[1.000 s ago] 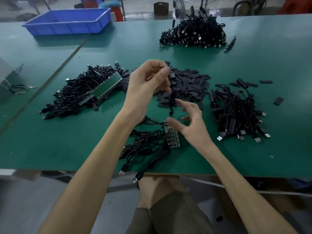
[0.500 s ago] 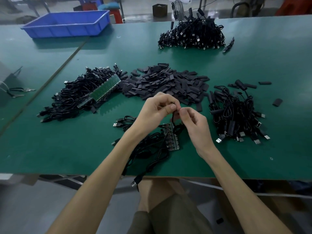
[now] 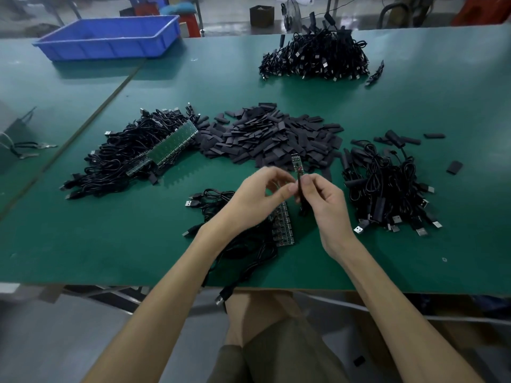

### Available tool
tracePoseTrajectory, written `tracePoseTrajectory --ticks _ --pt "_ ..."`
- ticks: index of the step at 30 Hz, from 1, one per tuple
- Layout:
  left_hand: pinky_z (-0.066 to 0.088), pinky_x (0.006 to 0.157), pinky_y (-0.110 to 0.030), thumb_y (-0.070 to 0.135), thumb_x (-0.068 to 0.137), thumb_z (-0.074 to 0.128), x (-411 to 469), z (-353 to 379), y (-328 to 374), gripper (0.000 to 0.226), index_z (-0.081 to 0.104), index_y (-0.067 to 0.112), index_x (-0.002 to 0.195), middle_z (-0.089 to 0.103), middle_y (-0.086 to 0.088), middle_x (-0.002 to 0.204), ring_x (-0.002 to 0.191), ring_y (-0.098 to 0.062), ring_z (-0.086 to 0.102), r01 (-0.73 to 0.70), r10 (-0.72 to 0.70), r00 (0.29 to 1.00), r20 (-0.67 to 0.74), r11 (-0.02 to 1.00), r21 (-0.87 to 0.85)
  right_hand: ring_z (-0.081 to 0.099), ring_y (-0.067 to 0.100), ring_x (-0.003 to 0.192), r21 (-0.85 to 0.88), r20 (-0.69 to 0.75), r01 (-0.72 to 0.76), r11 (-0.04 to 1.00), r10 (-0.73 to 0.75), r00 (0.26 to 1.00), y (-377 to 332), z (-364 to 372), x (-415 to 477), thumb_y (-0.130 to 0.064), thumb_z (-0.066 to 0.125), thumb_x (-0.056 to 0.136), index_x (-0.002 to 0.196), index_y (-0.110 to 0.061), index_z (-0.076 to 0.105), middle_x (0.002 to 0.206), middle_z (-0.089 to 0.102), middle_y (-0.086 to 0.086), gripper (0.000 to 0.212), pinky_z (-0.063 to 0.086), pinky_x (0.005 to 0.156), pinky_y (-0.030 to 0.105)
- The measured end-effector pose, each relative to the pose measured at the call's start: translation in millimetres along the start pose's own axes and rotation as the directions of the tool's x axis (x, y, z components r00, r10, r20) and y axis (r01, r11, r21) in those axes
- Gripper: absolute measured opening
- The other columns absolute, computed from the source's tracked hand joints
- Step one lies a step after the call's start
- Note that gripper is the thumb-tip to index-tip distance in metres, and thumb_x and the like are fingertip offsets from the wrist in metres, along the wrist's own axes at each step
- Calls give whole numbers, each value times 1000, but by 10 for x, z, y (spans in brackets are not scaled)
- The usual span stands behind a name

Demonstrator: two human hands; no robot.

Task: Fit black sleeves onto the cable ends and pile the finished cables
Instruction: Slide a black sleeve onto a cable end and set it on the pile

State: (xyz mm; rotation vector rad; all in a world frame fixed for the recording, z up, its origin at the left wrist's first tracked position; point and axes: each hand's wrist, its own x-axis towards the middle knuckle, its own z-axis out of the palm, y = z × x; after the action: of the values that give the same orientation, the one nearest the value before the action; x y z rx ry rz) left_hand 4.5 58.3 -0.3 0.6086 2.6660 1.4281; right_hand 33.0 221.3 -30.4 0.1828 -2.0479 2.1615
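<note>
My right hand (image 3: pixel 325 201) pinches a black cable upright, its small green circuit-board end (image 3: pixel 296 162) sticking up above the fingers. A black sleeve (image 3: pixel 300 189) sits on the cable just below the board. My left hand (image 3: pixel 258 196) has thumb and forefinger tips against the sleeve's left side. Loose black sleeves (image 3: pixel 271 136) lie heaped behind my hands. On the right is a pile of sleeved cables (image 3: pixel 387 183). A bundle of cables on a board strip (image 3: pixel 282 226) lies under my hands.
A large heap of cables with green board strips (image 3: pixel 132 158) lies at the left, and another cable pile (image 3: pixel 315 56) at the back. A blue bin (image 3: pixel 110 37) stands far left. One USB plug (image 3: pixel 221 299) hangs over the green table's (image 3: pixel 83 244) front edge.
My left hand came down from the sleeve heap with a sleeve and met my right hand low over the table. The cable's board end now stands up between the fingertips.
</note>
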Motion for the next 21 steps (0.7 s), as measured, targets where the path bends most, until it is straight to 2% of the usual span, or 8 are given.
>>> tracePoseTrajectory --ticks 3,5,7,12,16,19,21 --pt "38 83 -22 62 86 66 -78 8 -30 53 63 23 122 53 10 108 95 -6 53 -14 -31 987 157 960 279 54 8 71 36 -41 -11 999 13 999 12 -11 0 -32 54 107 76 -26 67 69 59 -8 34 47 74 19" --pt "32 94 -30 71 76 68 -129 15 -71 72 55 27 132 44 8 115 108 -12 41 -108 -38 968 247 828 550 52 10 69 45 -43 -12 999 14 999 17 -11 0 -32 53 107 78 -24 67 68 56 -5 33 46 75 21" --pt "27 97 -32 70 76 70 -160 -1 -97 78 50 28 138 40 6 119 114 -16 34 -145 -39 963 266 757 637 51 11 68 61 -42 -18 998 21 999 20 -9 3 -32 53 107 82 -21 68 67 56 -4 32 46 75 22" --pt "23 92 -30 45 85 75 -139 -252 -121 64 48 26 139 42 2 124 119 -20 35 -69 -111 970 215 725 686 47 10 64 71 -37 -54 996 57 998 11 -16 7 -37 52 105 87 -15 70 63 52 -5 34 43 77 20" --pt "30 102 -39 26 90 74 -160 -515 -200 57 46 18 139 42 -6 128 123 -28 39 85 -275 955 115 622 778 48 10 64 53 -20 -58 997 59 998 11 -23 -3 -35 49 108 93 -19 75 62 53 -6 34 44 83 17" --pt "31 105 -46 10 93 66 -186 -605 -214 30 49 9 118 44 -13 124 116 -34 42 190 -368 930 -10 457 869 52 12 66 51 6 -51 997 50 999 0 -26 -13 -37 51 104 92 -19 76 64 57 -1 33 46 81 18" --pt "32 103 -48 -4 89 56 -168 -595 -187 21 45 7 103 45 -15 117 107 -34 41 222 -374 926 -59 408 886 60 15 70 51 21 -48 998 47 999 -2 -23 -17 -35 51 104 92 -16 73 67 66 3 32 47 92 28"
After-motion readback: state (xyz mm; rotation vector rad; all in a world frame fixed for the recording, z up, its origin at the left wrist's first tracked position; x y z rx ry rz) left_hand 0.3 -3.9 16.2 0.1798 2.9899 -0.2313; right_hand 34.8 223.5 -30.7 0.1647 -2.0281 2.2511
